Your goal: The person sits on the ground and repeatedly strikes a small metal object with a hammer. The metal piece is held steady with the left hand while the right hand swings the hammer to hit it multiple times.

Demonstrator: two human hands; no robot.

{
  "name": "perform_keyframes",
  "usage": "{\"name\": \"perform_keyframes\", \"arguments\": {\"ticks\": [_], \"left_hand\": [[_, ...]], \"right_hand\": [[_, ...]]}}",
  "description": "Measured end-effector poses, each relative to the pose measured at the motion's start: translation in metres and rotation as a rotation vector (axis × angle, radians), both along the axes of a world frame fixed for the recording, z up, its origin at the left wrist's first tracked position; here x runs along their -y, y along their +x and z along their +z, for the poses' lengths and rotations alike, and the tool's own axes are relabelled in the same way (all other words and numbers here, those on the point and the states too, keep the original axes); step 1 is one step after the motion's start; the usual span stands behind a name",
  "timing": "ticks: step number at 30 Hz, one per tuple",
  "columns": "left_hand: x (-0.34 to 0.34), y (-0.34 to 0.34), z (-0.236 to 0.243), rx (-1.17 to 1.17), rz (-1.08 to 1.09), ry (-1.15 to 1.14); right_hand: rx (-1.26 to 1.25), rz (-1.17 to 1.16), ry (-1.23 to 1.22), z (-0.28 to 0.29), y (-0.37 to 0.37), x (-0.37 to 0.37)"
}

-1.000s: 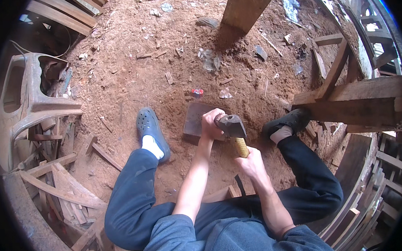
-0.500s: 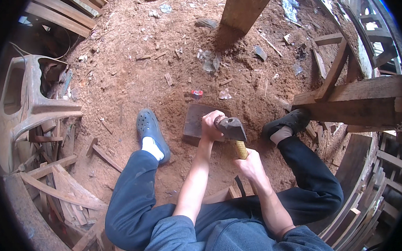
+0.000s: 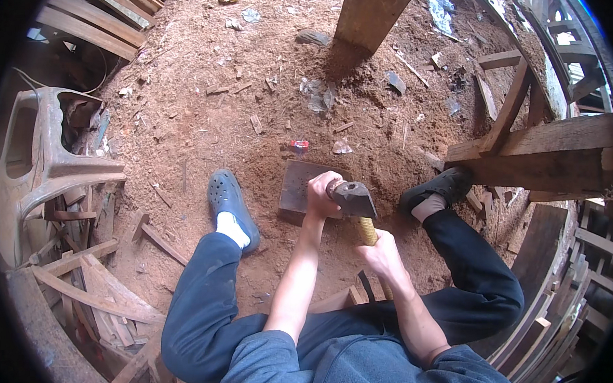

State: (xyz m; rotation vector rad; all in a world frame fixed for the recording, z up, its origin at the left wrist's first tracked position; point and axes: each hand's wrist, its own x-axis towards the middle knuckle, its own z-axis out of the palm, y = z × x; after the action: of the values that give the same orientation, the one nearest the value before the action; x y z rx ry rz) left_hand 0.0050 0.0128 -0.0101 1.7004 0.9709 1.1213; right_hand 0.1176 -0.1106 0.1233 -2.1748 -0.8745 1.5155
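Note:
Between my knees, low over the sawdust, is an axe [image 3: 355,202] with a dark metal head and a yellow-wrapped handle. My left hand [image 3: 322,194] is closed at the left end of its head, fingers wrapped over a dark rounded part. Just below the head, my right hand [image 3: 379,250] grips the handle, whose lower end runs down towards my right thigh. Beneath and behind my left hand, a dark wooden block [image 3: 299,181] lies on the ground, partly hidden by that hand.
A wooden post [image 3: 374,14] stands ahead, and a thick beam [image 3: 537,157] juts in from the right. An overturned plastic stool [image 3: 66,178] and wood offcuts [image 3: 105,289] crowd the left. Stacked boards [image 3: 544,311] line the lower right. Scraps litter the sawdust floor [image 3: 173,115].
Almost nothing differs. My right hand has shifted very slightly, and both hands keep the same hold on the axe.

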Motion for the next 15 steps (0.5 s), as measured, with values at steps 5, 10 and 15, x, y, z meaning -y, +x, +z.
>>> {"name": "perform_keyframes", "arguments": {"ticks": [5,10,15], "left_hand": [[-0.001,0.002,0.000,0.023,0.019,0.061],[-0.001,0.000,0.000,0.020,0.002,0.002],[-0.002,-0.002,-0.001,0.018,0.000,-0.032]], "right_hand": [[-0.020,-0.013,-0.009,-0.009,0.002,0.007],[-0.039,-0.017,0.043,-0.011,0.000,0.007],[-0.135,-0.108,0.103,0.001,-0.005,0.002]]}}
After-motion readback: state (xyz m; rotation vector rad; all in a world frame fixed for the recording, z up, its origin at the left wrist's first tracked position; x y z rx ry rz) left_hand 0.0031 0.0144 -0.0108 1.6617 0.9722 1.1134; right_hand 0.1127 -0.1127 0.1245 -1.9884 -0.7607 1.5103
